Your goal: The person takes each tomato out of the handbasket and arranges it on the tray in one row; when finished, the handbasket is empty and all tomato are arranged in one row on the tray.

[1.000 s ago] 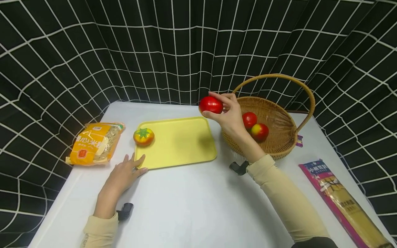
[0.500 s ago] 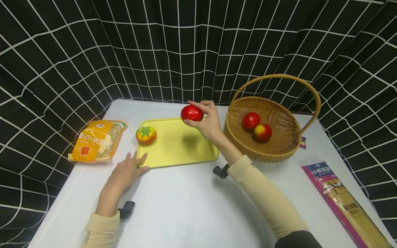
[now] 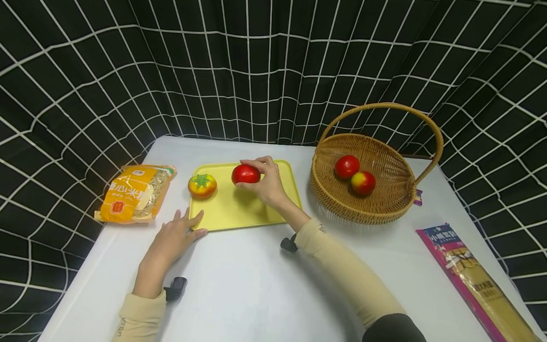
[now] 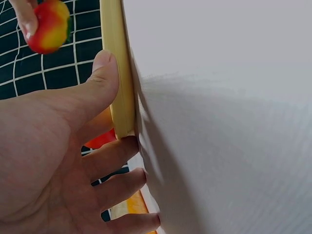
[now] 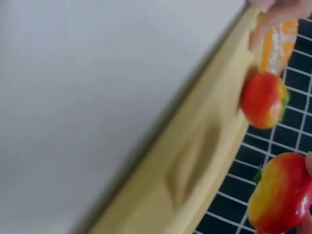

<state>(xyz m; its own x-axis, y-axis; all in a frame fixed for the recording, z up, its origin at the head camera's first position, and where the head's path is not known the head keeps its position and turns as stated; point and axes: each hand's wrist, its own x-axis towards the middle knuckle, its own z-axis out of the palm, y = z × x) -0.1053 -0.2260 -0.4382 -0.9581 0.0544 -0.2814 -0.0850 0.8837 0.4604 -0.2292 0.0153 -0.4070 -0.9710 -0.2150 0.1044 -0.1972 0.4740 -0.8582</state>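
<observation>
Above the middle of the yellow tray, my right hand pinches a shiny red-and-yellow toy tomato between thumb and fingers. A gap shows between it and its shadow on the tray in the right wrist view, where the held tomato has a green leafy top. Another toy tomato, with a green star-shaped calyx, sits at the tray's left end. My left hand lies with fingers spread at the tray's front left corner. In the left wrist view its thumb touches the tray's edge.
A wicker basket with a tall handle stands right of the tray, holding two red fruits. An orange noodle bag lies at left. A long pasta packet lies at right, and a small purple packet is beside the basket.
My right hand has carried the toy tomato left from beside the basket and lowered it over the tray. My left hand has stayed at the tray's corner.
</observation>
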